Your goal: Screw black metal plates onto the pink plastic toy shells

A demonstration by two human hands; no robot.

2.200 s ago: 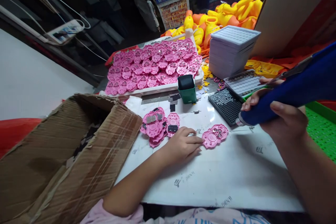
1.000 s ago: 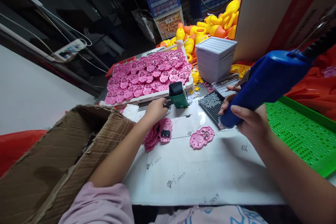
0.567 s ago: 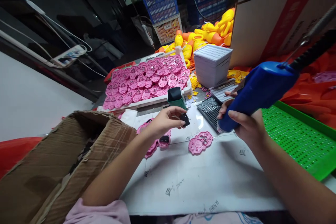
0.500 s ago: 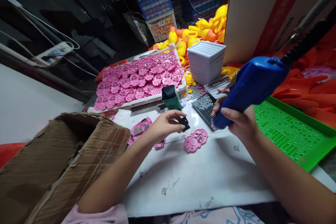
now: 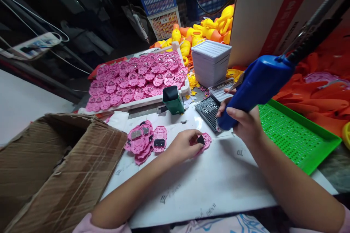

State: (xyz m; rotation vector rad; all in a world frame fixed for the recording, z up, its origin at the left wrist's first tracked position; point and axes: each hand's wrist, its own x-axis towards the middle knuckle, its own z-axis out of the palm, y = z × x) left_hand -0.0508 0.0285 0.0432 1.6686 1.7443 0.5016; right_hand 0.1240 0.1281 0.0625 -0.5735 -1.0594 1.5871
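My left hand pinches a small black plastic plate right over a pink plastic plaque that lies on the white table. Part of that plaque is hidden under my fingers. My right hand is wrapped round a blue electric screwdriver, hung from a coiled spring and black cable. The screwdriver's tip points down beside a black tray of screws. Left of my left hand lies a pile of pink plaques, with a single plaque bearing a black plate next to it.
A green cup stands before a white tray full of pink plaques. White trays are stacked behind the screws. A cardboard box borders the left side, a green perforated tray the right. Yellow and orange parts are heaped behind.
My left hand has moved down with the black plate, from above the table onto the pink plaque. The right hand still holds the screwdriver in about the same place. The view has shifted slightly.
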